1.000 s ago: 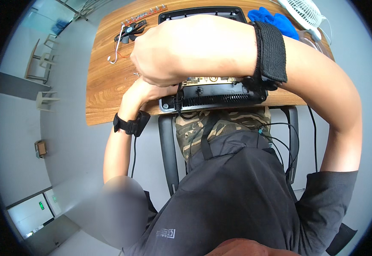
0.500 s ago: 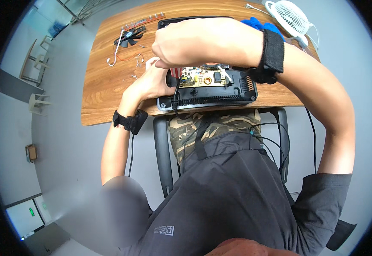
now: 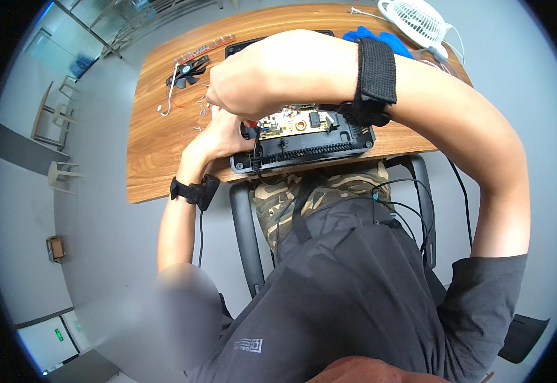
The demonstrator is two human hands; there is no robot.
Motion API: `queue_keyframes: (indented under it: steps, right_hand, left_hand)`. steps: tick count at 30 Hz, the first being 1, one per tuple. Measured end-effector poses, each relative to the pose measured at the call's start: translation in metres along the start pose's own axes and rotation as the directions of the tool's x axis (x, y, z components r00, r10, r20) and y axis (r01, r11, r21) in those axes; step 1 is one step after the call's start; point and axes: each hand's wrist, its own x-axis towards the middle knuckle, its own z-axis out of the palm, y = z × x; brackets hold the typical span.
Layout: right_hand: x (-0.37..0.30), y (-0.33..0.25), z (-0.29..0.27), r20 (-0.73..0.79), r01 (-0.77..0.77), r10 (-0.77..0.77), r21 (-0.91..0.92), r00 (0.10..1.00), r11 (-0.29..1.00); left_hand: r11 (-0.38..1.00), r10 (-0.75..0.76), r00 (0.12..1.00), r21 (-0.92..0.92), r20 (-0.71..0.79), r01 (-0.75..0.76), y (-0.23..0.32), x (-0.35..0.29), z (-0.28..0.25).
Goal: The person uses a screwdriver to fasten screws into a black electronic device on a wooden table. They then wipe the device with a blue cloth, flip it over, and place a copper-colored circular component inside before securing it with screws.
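Observation:
An opened black appliance casing lies near the table's front edge, with a tan circuit board bearing components and a copper coil inside. My left hand grips the casing's left side, its thumb over the rim and some fingers hidden. Above it, my right hand is curled closed with the palm turned down, and what it holds is hidden. Just below the right hand shows a small red piece; its kind is unclear. A black cord runs over the casing's front edge.
To the left lie a black fan, a white cable, several loose screws and an orange strip with several small parts. A blue cloth-like thing and a white fan are at the back right.
The view has shifted, so the table sits slightly differently. My right hand stays closed over the casing's left part, and less of the red piece shows. The left hand keeps its place on the casing.

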Motion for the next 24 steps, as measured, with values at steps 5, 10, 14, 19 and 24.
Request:
queue_keyframes:
  steps: [5, 10, 14, 19, 24]
  right_hand:
    - [-0.004, -0.005, 0.007, -0.124, 0.096, -0.1, -0.039, 0.987, 0.995]
    - [-0.002, -0.01, -0.003, 0.042, -0.104, 0.104, -0.007, 0.994, 0.995]
    - [0.006, -0.009, -0.005, 0.135, -0.116, 0.127, -0.081, 0.983, 0.99]
    - [0.024, -0.003, 0.015, 0.076, 0.007, -0.005, -0.031, 0.997, 0.999]
    - [0.027, 0.0, 0.017, 0.075, -0.053, 0.049, 0.048, 0.996, 0.997]
  left_hand:
    - [0.998, -0.069, 0.998, 0.008, -0.001, 0.069, 0.014, -0.004, -0.002]
    - [1.0, 0.012, 1.0, -0.025, 0.023, -0.012, -0.008, 0.007, 0.001]
    - [0.991, 0.089, 0.99, -0.093, -0.108, -0.099, -0.015, 0.003, 0.007]
    - [0.996, -0.022, 0.999, -0.088, -0.031, 0.019, -0.011, 0.002, 0.008]
    - [0.994, -0.108, 0.993, 0.019, 0.045, 0.107, 0.015, -0.003, -0.006]
